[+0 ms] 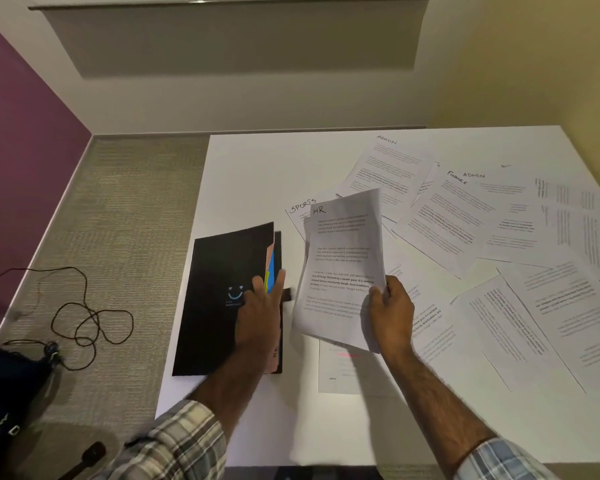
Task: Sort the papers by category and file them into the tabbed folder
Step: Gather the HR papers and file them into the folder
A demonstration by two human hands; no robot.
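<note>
On my remote feed, a coil of black cable (90, 320) lies on the grey carpet (125, 209) at far left, below a purple wall. A dark bag (7, 386) sits at the near-left corner. To the right stands the white table (257, 168).

Near the table's left edge lies the black folder (219, 271), with a small smile logo on its cover. Its coloured tabs (270, 268), pink, yellow and blue, show along the right edge. The person's left hand (260, 313) reaches out of a plaid sleeve (174, 441) and rests on the cover. Its fingers are straight and slightly spread, not curled round anything, and the tips lie at the tabbed edge.

Just right of the folder, the right hand (392, 310) pinches a printed paper headed HR (343, 258) by its lower right edge. The thumb is on the front, and the paper is held tilted up above the table. I cannot tell whether it is one sheet or several. Behind it, farther off, a sheet headed SPORTS (300, 211) lies flat, partly hidden. A sheet with a pink mark (343, 372) lies on the table under the raised paper's near edge.

From there to the far right edge, loose papers (499, 306) overlap at all angles across the table. I can read the heading on an ADMIN sheet (385, 171) at the far side and on a FINANCE sheet (444, 216) beside it. The smaller print is too blurred to read.
</note>
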